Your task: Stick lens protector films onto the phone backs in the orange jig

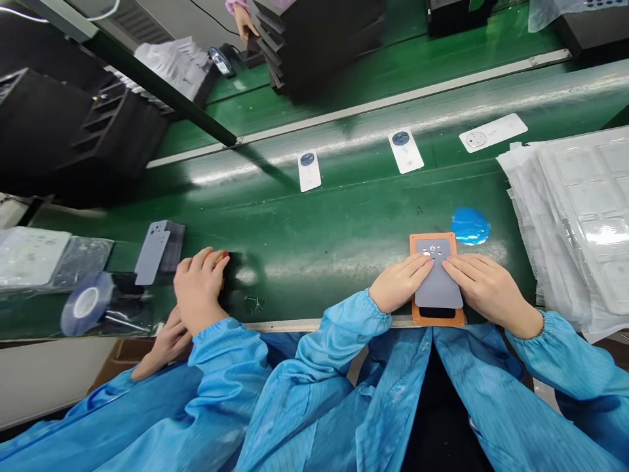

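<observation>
A grey phone back panel [439,286] with holes near its far end lies slightly askew on an orange fixture [413,241] at the bench edge. My left hand [400,283] grips the panel's left edge, fingers together near the holes. On the opposite edge, my right hand [491,292] holds the same panel with its fingers pressed together. Below the panel, a black strip of the fixture's recess shows. Just past the fixture's far right corner lies a round blue film piece [470,226].
White phone-shaped pieces [309,172] lie across the green bench [344,242]. Plastic trays [590,216] are stacked at right. To my left, a co-worker's hands [201,282] work near stacked grey panels [156,252] and a tape roll [87,303]. Black racks [324,46] stand beyond.
</observation>
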{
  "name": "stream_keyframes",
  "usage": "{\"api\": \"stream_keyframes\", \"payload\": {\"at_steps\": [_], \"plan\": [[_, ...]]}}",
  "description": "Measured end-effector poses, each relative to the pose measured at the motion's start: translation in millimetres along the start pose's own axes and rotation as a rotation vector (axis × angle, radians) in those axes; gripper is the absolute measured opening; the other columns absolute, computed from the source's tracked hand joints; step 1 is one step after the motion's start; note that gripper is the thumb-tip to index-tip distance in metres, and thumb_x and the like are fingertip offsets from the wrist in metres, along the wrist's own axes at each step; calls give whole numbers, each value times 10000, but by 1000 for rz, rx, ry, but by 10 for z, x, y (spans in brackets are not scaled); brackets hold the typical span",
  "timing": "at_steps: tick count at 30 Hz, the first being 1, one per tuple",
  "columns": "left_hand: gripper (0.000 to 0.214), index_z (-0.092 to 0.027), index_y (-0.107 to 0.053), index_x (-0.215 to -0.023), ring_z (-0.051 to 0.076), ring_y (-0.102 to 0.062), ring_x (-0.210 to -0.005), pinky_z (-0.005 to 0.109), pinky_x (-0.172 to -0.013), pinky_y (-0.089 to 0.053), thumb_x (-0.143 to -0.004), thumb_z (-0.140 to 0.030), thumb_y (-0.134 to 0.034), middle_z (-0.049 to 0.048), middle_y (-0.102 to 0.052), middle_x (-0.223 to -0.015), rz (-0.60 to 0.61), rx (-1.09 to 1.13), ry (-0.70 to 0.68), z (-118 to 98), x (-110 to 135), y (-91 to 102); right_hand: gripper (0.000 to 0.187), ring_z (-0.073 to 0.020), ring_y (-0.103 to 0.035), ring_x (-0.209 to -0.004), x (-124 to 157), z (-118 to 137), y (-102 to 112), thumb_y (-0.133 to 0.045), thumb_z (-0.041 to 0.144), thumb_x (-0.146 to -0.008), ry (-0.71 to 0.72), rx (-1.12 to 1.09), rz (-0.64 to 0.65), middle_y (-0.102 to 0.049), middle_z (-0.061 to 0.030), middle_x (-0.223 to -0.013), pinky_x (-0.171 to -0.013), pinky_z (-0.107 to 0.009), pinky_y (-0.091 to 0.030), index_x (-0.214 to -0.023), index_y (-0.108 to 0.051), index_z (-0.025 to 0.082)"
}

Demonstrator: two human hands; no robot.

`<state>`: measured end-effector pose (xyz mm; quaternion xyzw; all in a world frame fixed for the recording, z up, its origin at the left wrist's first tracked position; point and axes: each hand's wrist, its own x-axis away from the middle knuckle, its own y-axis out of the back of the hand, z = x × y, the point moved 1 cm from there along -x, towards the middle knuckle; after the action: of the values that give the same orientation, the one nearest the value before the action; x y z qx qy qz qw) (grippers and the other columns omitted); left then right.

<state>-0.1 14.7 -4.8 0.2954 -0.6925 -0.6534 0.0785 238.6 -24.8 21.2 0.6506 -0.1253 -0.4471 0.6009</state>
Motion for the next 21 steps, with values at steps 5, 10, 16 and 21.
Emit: {"api": "stream_keyframes", "payload": {"at_steps": [5,10,16,21], "plan": [[318,-68,-658,-1254,308,-640,-1343,451,-1135,-552,-1045,-191,-453,225,-652,-1413,62,-26,73,87,-85,-81,354,-307,-693,-1187,-62,-47,-144,-479,59,-982,21,66,86,-724,-176,-1289,-1006,-451,-576,-1257,-702,79],[334,-96,-656,-1246,346,-458,-1509,537,-1219,-450,-972,-108,-465,241,-539,-1538,152,46,135,33,-156,-102,448,-375,-599,-1349,-84,-37,-297,-441,94,-1004,-36,52,177,-608,-246,-1454,-1097,-533,-524,-1415,-599,13],[388,-85,-608,-1296,357,-354,-1566,574,-1257,-380,-934,-92,-470,261,-471,-1586,194,62,142,-43,-90,-82,490,-390,-556,-1396,-81,-4,-302,-406,115,-1015,-44,18,220,-570,-278,-1481,-1143,-563,-483,-1469,-537,-18],[418,-63,-569,-1345,392,-379,-1546,595,-1239,-394,-944,-127,-471,274,-477,-1576,178,26,96,-78,1,-64,500,-404,-539,-1407,-36,43,-251,-425,110,-1003,-34,44,238,-563,-290,-1482,-1164,-559,-470,-1467,-520,-53]]}}
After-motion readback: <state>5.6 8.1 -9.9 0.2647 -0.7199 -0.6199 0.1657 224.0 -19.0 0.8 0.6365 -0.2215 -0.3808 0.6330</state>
